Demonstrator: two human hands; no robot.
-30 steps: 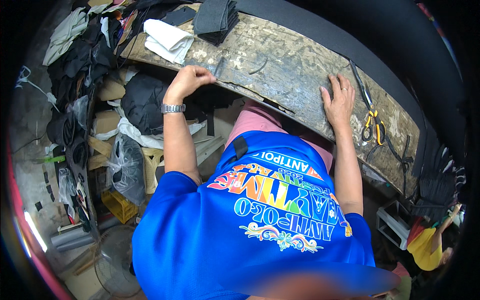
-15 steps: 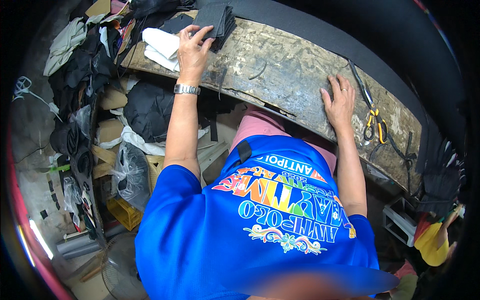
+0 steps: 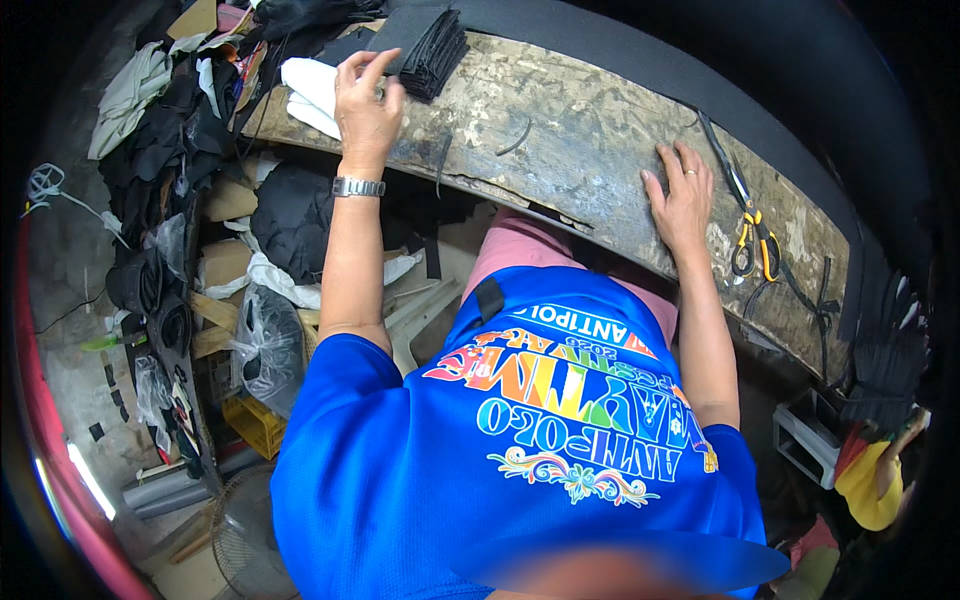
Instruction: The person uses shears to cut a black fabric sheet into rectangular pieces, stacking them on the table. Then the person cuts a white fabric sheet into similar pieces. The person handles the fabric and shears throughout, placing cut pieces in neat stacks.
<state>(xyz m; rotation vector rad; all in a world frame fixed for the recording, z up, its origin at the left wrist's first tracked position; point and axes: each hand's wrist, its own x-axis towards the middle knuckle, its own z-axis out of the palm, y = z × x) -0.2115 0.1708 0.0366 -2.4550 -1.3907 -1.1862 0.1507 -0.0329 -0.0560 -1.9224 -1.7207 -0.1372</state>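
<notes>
A stack of dark fabric pieces [image 3: 432,62] lies at the far left of the worn wooden bench, its layers fanned at the right side. Just left of that stack is my left hand [image 3: 368,112], raised with curved, parted fingers and nothing visible in them. It partly covers a folded white cloth [image 3: 312,88]. My right hand [image 3: 684,198] rests flat on the wooden bench [image 3: 590,130], fingers stretched out. To its right lie scissors [image 3: 748,228] with yellow and black handles, their blades pointing away from me.
Dark material [image 3: 600,50] runs along the bench's far edge. Thin black strips [image 3: 515,140] lie on the wood, more at the right end. Fabric scraps [image 3: 170,130] heap up at the left, above a yellow crate [image 3: 253,425] and a fan [image 3: 250,530]. A grey stool-like object [image 3: 805,440] stands lower right.
My left hand has drawn back from the top of the dark stack, moving left and slightly toward me. My right hand stays in place on the bench.
</notes>
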